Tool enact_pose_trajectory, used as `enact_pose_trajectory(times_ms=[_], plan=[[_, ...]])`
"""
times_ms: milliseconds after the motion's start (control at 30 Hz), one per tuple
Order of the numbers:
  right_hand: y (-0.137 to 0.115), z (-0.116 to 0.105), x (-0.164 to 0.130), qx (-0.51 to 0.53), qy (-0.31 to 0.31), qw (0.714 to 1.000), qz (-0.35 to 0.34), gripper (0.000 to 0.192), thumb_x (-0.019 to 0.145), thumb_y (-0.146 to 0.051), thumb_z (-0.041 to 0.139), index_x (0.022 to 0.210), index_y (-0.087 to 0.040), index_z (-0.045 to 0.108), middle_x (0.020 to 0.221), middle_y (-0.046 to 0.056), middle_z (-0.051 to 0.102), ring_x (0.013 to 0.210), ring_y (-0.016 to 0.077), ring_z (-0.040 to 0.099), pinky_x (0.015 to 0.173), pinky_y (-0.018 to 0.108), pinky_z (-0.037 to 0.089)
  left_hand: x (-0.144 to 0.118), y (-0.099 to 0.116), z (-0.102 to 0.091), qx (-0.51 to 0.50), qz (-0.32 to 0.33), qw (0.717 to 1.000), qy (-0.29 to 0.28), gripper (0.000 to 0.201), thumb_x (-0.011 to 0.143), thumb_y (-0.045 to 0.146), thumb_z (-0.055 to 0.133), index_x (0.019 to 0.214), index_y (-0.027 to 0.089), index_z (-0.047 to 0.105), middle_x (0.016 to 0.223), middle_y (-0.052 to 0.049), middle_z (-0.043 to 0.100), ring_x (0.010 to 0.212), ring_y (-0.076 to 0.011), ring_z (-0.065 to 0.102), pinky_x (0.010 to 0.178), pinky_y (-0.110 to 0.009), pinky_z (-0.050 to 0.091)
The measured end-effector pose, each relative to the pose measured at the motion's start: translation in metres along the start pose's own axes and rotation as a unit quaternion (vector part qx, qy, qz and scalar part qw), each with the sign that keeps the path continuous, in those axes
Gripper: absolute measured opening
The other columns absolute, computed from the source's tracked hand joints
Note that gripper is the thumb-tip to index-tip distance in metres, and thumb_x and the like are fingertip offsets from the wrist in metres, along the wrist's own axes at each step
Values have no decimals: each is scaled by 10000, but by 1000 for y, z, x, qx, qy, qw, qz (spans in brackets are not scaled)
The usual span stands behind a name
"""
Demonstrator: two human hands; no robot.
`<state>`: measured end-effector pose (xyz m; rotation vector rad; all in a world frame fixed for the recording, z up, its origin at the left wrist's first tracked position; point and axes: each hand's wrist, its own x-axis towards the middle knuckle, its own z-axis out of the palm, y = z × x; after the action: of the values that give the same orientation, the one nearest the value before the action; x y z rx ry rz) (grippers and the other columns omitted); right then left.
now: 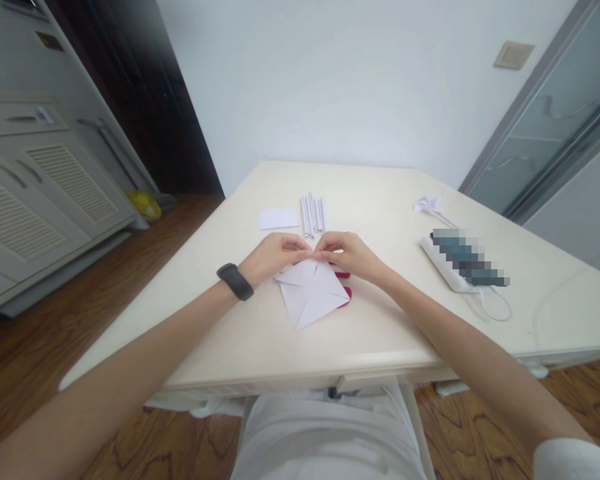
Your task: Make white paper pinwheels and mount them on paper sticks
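A white sheet of folded paper (311, 293) lies on the cream table (390, 313) in front of me. My left hand (275, 257), with a black band on its wrist, pinches the paper's far edge. My right hand (347, 253) pinches the same edge right beside it, fingertips almost touching. Something red (347, 293) shows from under the paper and my right hand; what it is I cannot tell.
Several rolled white paper sticks (313, 215) and a small white paper piece (279, 219) lie farther back. A white power strip (447, 267) with a cable sits to the right, a crumpled white scrap (427, 203) beyond it. Cabinets stand at the left.
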<state>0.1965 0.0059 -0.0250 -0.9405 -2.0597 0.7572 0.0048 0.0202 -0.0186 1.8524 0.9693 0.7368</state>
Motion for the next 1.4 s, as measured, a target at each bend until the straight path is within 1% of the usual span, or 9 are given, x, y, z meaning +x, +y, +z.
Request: enact_pose_trajectory(times_ms=[133, 300, 600, 733, 867, 1033, 1233, 1400], plan=[[-2, -1, -1, -1, 1, 1000, -8, 229, 789, -366, 569, 749, -153, 642, 793, 30, 610, 747, 132, 571, 709, 260, 449, 0, 0, 0, 1, 0, 1000, 3, 249, 713, 382, 625, 778, 141, 630, 738, -42, 642, 661, -146, 565, 571, -249, 391], [-1, -1, -1, -5, -1, 1000, -13, 217, 793, -344, 567, 750, -147, 645, 784, 33, 611, 740, 132, 572, 703, 257, 446, -1, 1, 1, 0, 1, 1000, 7, 265, 706, 398, 629, 778, 143, 634, 751, -47, 651, 668, -152, 574, 560, -247, 392], [-2, 0, -1, -23, 2, 1000, -16, 211, 799, -325, 552, 722, -143, 627, 769, 30, 610, 737, 132, 561, 706, 256, 434, -1, 2, 2, -10, 7, 1000, 2, 221, 715, 359, 627, 766, 145, 639, 760, -44, 659, 692, -144, 581, 586, -239, 402], [-4, 1, -1, -28, 3, 1000, 4, 176, 804, -267, 527, 717, -143, 618, 746, 16, 606, 715, 121, 548, 684, 241, 419, -1, 2, 1, -14, 8, 1000, 3, 198, 717, 340, 624, 766, 149, 637, 749, -35, 652, 680, -138, 574, 578, -235, 397], [-6, 0, 0, -20, 3, 999, 43, 211, 821, -264, 475, 731, -138, 618, 702, 8, 586, 646, 108, 521, 614, 227, 401, -1, 3, 2, -13, 1, 1000, 15, 197, 704, 341, 629, 760, 152, 637, 746, -31, 650, 678, -140, 574, 582, -237, 403], [-8, -2, -2, 4, -12, 999, 43, 179, 787, -283, 523, 755, -140, 627, 772, 24, 609, 716, 125, 543, 672, 245, 422, -2, 4, 1, -6, -3, 1000, 21, 228, 702, 368, 619, 763, 148, 635, 725, -31, 636, 651, -143, 559, 568, -248, 393], [-8, -3, -3, 16, -11, 999, 50, 160, 775, -259, 523, 747, -143, 629, 756, 24, 606, 700, 124, 536, 644, 242, 419, -1, 2, 0, 10, 1, 1000, 17, 224, 709, 363, 607, 768, 148, 633, 733, -37, 635, 643, -144, 555, 576, -260, 398], [-8, -3, -1, 27, -12, 998, 49, 151, 767, -235, 523, 716, -138, 626, 696, 10, 586, 656, 109, 517, 614, 228, 405, -1, 1, 1, 10, 5, 1000, 10, 213, 710, 355, 611, 762, 150, 635, 717, -29, 630, 627, -135, 549, 551, -246, 380]])
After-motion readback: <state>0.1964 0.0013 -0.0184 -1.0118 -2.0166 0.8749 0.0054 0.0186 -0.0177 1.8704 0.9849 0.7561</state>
